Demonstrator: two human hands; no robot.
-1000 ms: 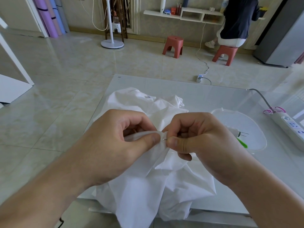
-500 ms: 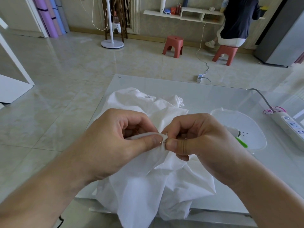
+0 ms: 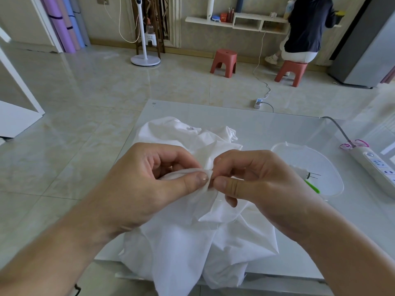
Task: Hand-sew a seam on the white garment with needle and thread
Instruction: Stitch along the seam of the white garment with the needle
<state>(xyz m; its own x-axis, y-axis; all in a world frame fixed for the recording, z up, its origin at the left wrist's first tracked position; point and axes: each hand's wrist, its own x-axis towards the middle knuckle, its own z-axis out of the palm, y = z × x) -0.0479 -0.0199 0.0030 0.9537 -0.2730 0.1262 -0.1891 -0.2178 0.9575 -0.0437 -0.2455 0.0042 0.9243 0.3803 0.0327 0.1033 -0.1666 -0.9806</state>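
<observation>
Fabric of the white garment (image 3: 192,248) lies bunched at lower centre of the frame on the pale worktop (image 3: 267,129). The left hand (image 3: 145,186) pinches a fold of it; just beside, the right hand (image 3: 258,184) pinches the needle (image 3: 211,169), barely visible. A clear container (image 3: 320,159) sits at right.

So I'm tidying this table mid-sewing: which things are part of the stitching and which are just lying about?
In use:
- white garment
- left hand pinching a fold
- right hand pinching at the fold edge; needle too small to confirm

Lying about:
- clear plastic container
- power strip
- red stools on the floor
</observation>
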